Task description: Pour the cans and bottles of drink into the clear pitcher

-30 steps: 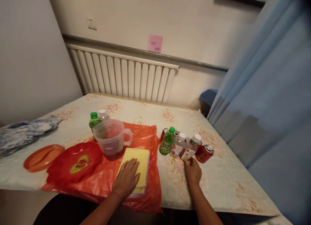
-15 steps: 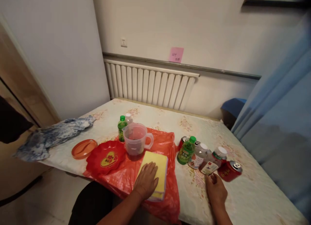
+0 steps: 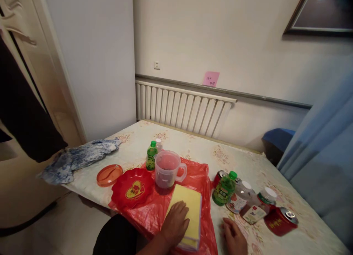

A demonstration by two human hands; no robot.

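My left hand [image 3: 175, 222] lies flat, fingers stretched, on a yellow folded cloth or paper stack [image 3: 193, 207] with pale edges. The stack rests on a red plastic bag [image 3: 204, 174] spread over the table. My right hand [image 3: 234, 236] is low on the tablecloth, right of the bag, with fingers loosely curled and nothing visible in them. Beyond it stand a green-capped bottle [image 3: 224, 189], a white-capped bottle [image 3: 238, 199] and a bottle of brownish drink [image 3: 256, 209]. A red can [image 3: 280, 222] is to their right.
A clear measuring jug [image 3: 165, 170] with dark contents stands behind the yellow stack. Left of it are a red scalloped plate [image 3: 121, 187] and an orange lid [image 3: 109, 175]. Another green bottle [image 3: 151, 156] stands behind. A blue-white cloth [image 3: 88, 157] hangs over the left edge.
My right hand has drawn back leftward from the brown-drink bottle, toward the red bag. My left hand stays on the yellow stack. The whole view has shifted, with objects appearing lower and further right.
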